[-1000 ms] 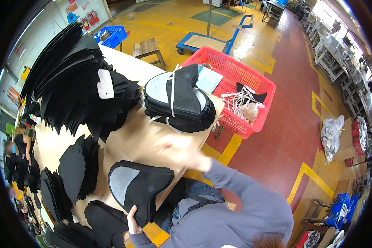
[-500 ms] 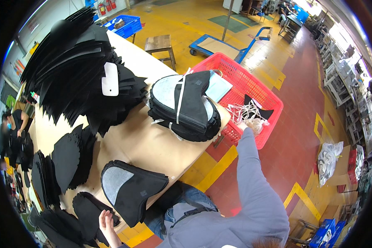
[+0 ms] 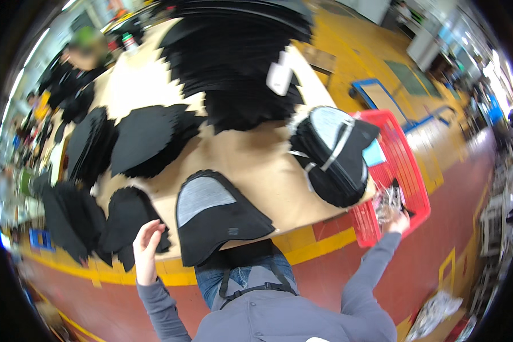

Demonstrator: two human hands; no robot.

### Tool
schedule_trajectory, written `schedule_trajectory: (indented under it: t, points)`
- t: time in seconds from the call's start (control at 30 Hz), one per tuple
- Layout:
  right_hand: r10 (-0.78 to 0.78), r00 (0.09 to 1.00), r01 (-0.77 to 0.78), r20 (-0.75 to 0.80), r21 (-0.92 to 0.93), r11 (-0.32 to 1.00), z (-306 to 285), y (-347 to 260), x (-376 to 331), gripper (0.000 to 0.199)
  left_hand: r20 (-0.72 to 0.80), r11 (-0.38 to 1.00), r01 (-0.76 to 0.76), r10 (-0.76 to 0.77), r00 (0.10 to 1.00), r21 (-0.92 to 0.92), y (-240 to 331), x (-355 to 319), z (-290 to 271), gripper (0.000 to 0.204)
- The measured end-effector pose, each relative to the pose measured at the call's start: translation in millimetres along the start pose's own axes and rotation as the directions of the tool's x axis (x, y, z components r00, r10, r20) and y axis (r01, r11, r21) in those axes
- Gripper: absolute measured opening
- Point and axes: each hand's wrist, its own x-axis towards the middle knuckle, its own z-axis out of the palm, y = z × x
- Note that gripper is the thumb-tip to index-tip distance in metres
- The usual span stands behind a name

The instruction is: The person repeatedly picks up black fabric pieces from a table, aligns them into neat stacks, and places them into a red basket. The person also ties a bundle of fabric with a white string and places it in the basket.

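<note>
My left hand point(image 3: 147, 248) is raised at the table's near edge, fingers loosely bent and apart, holding nothing. It is nearest to a stack of dark curved fabric pieces point(image 3: 128, 219). Right of it lies a stack of black cut pieces with a grey panel point(image 3: 228, 225), overhanging the edge. Over on the right, my right hand point(image 3: 399, 221) reaches into a red plastic basket point(image 3: 419, 179), at a tangle of white strips point(image 3: 386, 200); its fingertips are blurred and partly hidden. A bundle of similar pieces point(image 3: 330, 159), tied with white strips, sits at the table's right corner.
Tall black stacks point(image 3: 233, 62) fill the table's far side, with a white card point(image 3: 279, 77) against them. More dark pieces point(image 3: 148, 139) stand at the left. A blue trolley point(image 3: 376, 94) and a stool point(image 3: 319, 60) are beyond; a person point(image 3: 85, 51) is at the far left.
The view has swung left, so the table now lies more squarely in front. My right hand remains at the white strips in the basket; my left hand stays raised near the dark pieces.
</note>
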Motion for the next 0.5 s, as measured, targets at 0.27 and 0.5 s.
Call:
schedule_trajectory:
  t: [0.27, 0.5]
  points:
    - [-0.733, 0.571, 0.816, -0.37, 0.155, 0.557, 185, -230, -264, 0.011, -0.192, 0.874, -0.456, 0.483, 0.854, 0.169, 37, -22, 43, 0.021]
    - [-0.232, -0.682, 0.189, 0.694, 0.473, 0.861, 215, -191, -511, 0.021, 0.743, 0.743, -0.667, 0.415, 0.525, 0.057, 63, -34, 71, 0.076]
